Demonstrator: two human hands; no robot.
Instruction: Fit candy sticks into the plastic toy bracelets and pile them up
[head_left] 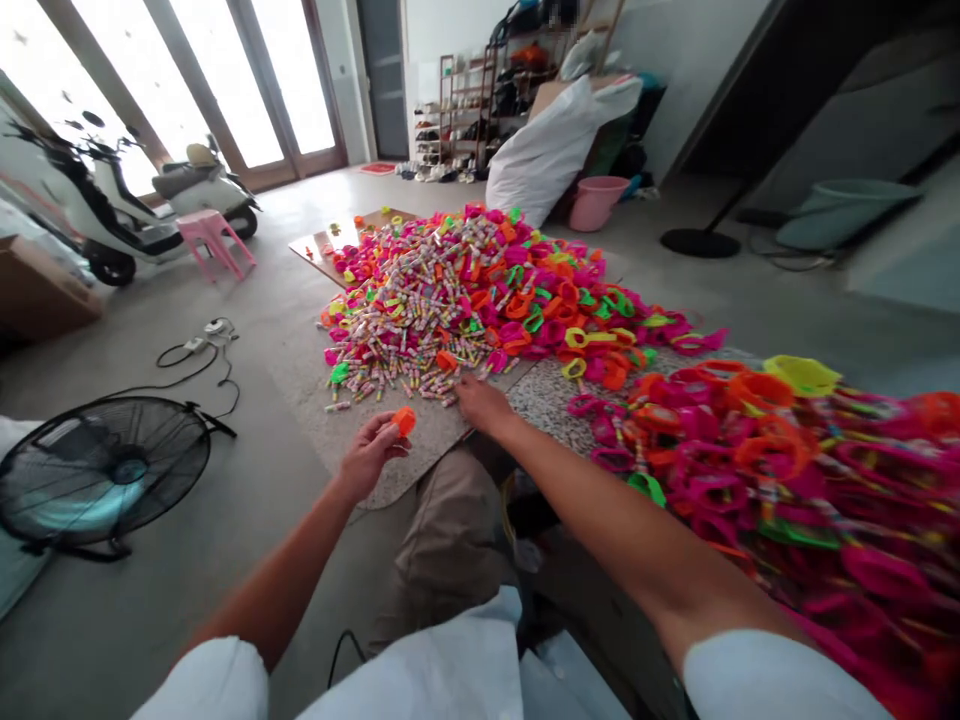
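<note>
An orange plastic piece with a rounded end is pinched between the thumb and fingers of my left hand, above the near edge of the speckled stone table. My right hand reaches down to the near edge of a heap of small printed tubes. Its fingers are bent together among the tubes; what they grip, if anything, is too small to make out. Behind and right of the tubes lie many pink, orange, green and yellow plastic pieces, mostly ring-shaped.
A second large heap of coloured plastic pieces with tubes lies close on the right. On the left floor stand a black fan, a pink stool and scooters. A white sack and pink bucket are behind.
</note>
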